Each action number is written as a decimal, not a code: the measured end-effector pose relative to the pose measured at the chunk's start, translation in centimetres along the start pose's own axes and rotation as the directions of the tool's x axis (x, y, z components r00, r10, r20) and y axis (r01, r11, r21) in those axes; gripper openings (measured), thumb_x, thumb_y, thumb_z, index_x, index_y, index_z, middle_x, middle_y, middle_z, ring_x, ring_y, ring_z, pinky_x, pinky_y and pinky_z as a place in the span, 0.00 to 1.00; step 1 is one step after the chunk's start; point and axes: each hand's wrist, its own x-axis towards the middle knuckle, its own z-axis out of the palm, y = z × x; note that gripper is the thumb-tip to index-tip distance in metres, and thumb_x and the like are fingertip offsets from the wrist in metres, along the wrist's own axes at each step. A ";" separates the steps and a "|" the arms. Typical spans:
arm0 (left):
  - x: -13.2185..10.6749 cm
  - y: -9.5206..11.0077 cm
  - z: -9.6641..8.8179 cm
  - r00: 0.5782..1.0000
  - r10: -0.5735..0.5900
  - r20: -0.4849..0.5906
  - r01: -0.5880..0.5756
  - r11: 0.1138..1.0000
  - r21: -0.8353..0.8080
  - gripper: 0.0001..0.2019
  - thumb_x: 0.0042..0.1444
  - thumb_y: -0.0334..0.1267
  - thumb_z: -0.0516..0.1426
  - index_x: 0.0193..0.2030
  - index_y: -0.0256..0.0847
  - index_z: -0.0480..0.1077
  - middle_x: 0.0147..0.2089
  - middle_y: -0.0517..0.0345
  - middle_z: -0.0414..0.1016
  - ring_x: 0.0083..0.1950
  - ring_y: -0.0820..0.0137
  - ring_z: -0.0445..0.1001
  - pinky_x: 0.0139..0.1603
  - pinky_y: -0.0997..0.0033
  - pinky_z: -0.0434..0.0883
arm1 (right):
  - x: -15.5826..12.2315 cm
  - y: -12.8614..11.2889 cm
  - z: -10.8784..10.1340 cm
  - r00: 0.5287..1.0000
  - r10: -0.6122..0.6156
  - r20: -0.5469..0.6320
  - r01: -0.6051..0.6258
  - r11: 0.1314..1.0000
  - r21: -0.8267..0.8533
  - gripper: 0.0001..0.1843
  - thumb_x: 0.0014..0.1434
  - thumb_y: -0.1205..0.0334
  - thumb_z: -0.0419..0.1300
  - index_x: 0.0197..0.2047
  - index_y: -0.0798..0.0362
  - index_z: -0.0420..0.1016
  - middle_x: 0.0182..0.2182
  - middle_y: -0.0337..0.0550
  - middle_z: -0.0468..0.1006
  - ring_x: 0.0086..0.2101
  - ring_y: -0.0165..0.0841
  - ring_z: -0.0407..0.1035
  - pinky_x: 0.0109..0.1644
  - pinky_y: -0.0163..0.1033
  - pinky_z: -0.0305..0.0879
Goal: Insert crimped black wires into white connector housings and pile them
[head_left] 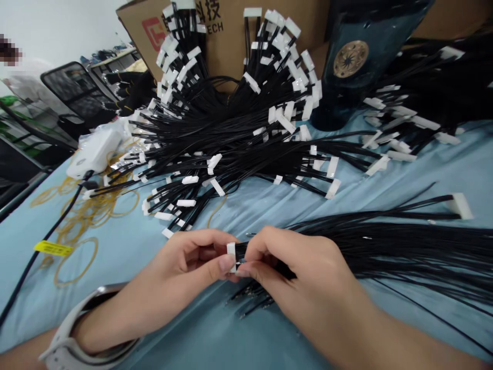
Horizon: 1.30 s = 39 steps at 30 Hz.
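My left hand (188, 267) pinches a small white connector (231, 253) between thumb and fingers at the lower middle of the view. My right hand (296, 267) is closed on thin black wires (265, 295) whose ends meet that connector; loose bare wire tips stick out under the fingers. A bundle of loose black wires (404, 241) stretches to the right from under my right hand on the light blue table cloth (192, 339). A pale watch band (65, 336) sits on my left wrist.
A big heap of black wire harnesses with white connectors (231, 133) lies behind the hands, another heap (408, 118) at right. Cardboard box (231, 31) and dark bottle (346, 67) stand at the back. Rubber bands (80, 221), a white charger (94, 151) and its cable lie left.
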 end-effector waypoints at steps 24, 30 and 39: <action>0.3 0.2 0.5 0.991 -0.094 -0.090 0.075 0.978 -0.193 0.04 0.53 0.31 0.68 0.35 0.41 0.80 0.27 0.70 0.84 0.30 0.78 0.82 0.31 0.89 0.73 | -0.8 -1.0 -1.8 0.985 -0.169 0.019 0.167 0.944 -0.285 0.16 0.67 0.71 0.49 0.31 0.51 0.73 0.28 0.35 0.80 0.26 0.27 0.73 0.29 0.33 0.66; 0.1 -0.2 0.2 0.996 -0.077 -0.045 0.068 0.981 -0.183 0.03 0.55 0.30 0.67 0.37 0.40 0.80 0.29 0.67 0.86 0.31 0.77 0.82 0.34 0.87 0.75 | -0.5 -0.9 -1.5 0.989 -0.134 0.061 0.147 0.930 -0.337 0.17 0.62 0.74 0.50 0.26 0.51 0.71 0.23 0.32 0.77 0.22 0.26 0.69 0.25 0.34 0.60; 0.3 0.0 0.4 0.997 -0.055 -0.049 0.046 0.982 -0.182 0.05 0.54 0.28 0.66 0.37 0.40 0.79 0.29 0.68 0.86 0.31 0.79 0.82 0.34 0.89 0.76 | -0.8 -0.7 -2.0 0.985 -0.161 0.066 0.173 0.942 -0.288 0.14 0.64 0.75 0.51 0.31 0.51 0.71 0.26 0.30 0.77 0.26 0.24 0.70 0.29 0.31 0.61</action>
